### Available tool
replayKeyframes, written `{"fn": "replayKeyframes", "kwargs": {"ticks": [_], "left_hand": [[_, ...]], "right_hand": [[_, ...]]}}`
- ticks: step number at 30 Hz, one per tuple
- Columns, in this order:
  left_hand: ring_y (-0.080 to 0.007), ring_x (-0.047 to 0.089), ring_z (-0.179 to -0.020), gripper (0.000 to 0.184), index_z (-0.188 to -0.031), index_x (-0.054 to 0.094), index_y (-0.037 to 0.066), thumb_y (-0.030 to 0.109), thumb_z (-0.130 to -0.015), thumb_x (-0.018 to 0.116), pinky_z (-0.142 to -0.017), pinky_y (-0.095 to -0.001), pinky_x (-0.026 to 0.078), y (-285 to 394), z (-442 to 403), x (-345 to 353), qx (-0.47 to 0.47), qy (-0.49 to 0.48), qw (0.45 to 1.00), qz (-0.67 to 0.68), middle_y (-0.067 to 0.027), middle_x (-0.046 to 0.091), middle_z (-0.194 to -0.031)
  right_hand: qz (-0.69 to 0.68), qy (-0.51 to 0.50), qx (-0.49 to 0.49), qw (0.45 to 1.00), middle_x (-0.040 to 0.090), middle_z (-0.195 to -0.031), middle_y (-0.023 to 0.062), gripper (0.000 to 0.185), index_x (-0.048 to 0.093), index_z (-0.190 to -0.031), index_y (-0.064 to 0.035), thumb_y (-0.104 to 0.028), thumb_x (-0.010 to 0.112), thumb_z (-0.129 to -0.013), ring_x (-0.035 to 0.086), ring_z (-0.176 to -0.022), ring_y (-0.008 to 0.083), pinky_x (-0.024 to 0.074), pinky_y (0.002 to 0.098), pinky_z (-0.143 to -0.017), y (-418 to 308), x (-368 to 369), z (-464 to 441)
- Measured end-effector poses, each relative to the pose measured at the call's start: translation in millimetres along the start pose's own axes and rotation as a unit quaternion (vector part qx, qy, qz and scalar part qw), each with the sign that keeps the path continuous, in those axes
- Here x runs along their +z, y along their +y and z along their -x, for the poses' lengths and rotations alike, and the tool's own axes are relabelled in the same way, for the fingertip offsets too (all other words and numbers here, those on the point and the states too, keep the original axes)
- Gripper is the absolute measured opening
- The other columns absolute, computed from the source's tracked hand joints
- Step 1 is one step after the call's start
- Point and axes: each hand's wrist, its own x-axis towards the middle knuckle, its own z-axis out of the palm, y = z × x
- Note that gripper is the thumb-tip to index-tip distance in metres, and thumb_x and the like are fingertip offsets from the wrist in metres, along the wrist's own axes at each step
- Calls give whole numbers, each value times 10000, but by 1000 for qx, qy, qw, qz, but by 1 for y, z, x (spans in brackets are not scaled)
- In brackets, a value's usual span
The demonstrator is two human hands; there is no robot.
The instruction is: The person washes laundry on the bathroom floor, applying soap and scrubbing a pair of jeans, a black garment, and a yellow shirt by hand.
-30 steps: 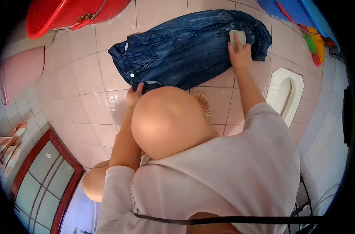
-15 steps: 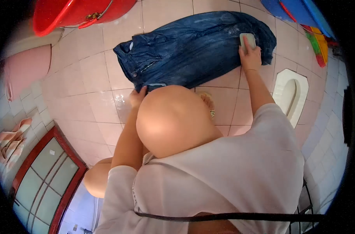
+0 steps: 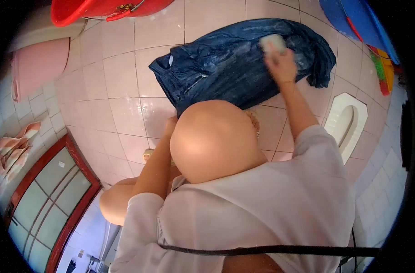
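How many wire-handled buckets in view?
2: red bucket at top left, blue bucket at top right. Both are cut off by the picture's edge; others may be hidden.

A striped cloth [image 3: 16, 146] hangs near a red-framed door [image 3: 51, 193]

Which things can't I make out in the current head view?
All in the head view:
Left hand: fingers hidden behind the knee; grip unclear.
Pale block under the right hand: blurred; underside faces the garment, unseen.
Red bucket: cut off by the top edge.
Blue bucket: likewise cut off.
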Motion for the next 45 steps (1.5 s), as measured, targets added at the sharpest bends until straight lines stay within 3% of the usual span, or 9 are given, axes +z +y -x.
{"fn": "replayKeyframes", "kwargs": {"ticks": [4, 9, 11, 14, 19, 29, 33, 35, 45], "left_hand": [[-270, 618, -864, 544, -990, 657, 29, 446, -659, 768, -732, -344, 460, 74, -24, -58, -140, -192, 908, 346, -120, 676, -907], [-297, 593, -1004, 834, -1248, 441, -92, 423, -686, 780, -869, -361, 468, 138, -87, -106, -249, 28, 760, 599, -190, 567, -1175], [-284, 588, -970, 808, -1164, 529, -101, 451, -635, 791, -805, -358, 476, 156, -88, -105, -339, 122, 797, 485, -167, 605, -1108], [-315, 617, -859, 538, -945, 616, -77, 389, -704, 736, -739, -382, 474, 133, -81, -75, -185, 129, 872, 433, -215, 638, -957], [-263, 616, -633, 349, -791, 635, -41, 302, -769, 691, -645, -344, 477, 94, -26, -76, 33, 176, 969, 169, -159, 652, -709], [-141, 612, -693, 163, -870, 656, -19, 132, -809, 662, -666, -272, 479, 100, -1, -82, -92, 103, 887, 441, -69, 676, -772], [-127, 581, -692, 153, -916, 641, -17, 99, -815, 642, -659, -265, 470, 112, 5, -77, -26, 138, 806, 575, -56, 658, -793], [-111, 561, -684, 145, -922, 639, -17, 80, -815, 637, -647, -251, 458, 120, 12, -103, -121, 123, 903, 395, -44, 647, -793], [-114, 583, -765, 152, -951, 625, -30, 42, -818, 634, -702, -228, 459, 93, 8, -111, -121, 115, 843, 512, -58, 655, -883]], "right_hand": [[69, 70, 14, 995, 493, -930, 144, 537, 473, -1276, -434, -360, 643, -772, 554, -820, 335, 495, 425, -684, 36, 4, 4], [78, 68, 69, 992, 485, -919, 152, 556, 453, -1289, -446, -407, 639, -766, 549, -821, 354, 487, 429, -699, 22, 4, -5], [40, 11, 204, 978, 513, -906, 180, 522, 490, -1290, -369, -411, 612, -784, 558, -795, 357, 471, 425, -736, -8, 3, -9], [-132, 20, 16, 991, 534, -887, 227, 637, 483, -1307, -156, -334, 649, -718, 530, -773, 378, 443, 451, -716, -94, 18, 3], [-209, -160, -214, 941, 504, -944, 170, 493, 603, -1131, -361, -283, 720, -658, 529, -838, 327, 494, 414, -701, -209, 65, 55], [37, -4, 126, 991, 516, -978, 209, 515, 524, -1263, -308, -478, 587, -781, 554, -841, 355, 485, 447, -714, -56, 10, -48], [-242, -81, -164, 953, 512, -1066, 201, 474, 597, -1179, -303, -421, 656, -724, 545, -934, 341, 470, 444, -783, -192, 36, 14], [-224, -219, -262, 913, 499, -982, 140, 485, 579, -1178, -371, -404, 680, -704, 558, -877, 333, 483, 440, -768, -215, 77, 67], [80, -1, 67, 995, 529, -998, 182, 524, 490, -1290, -327, -461, 574, -791, 565, -852, 342, 495, 442, -678, -28, 10, -55]]}}
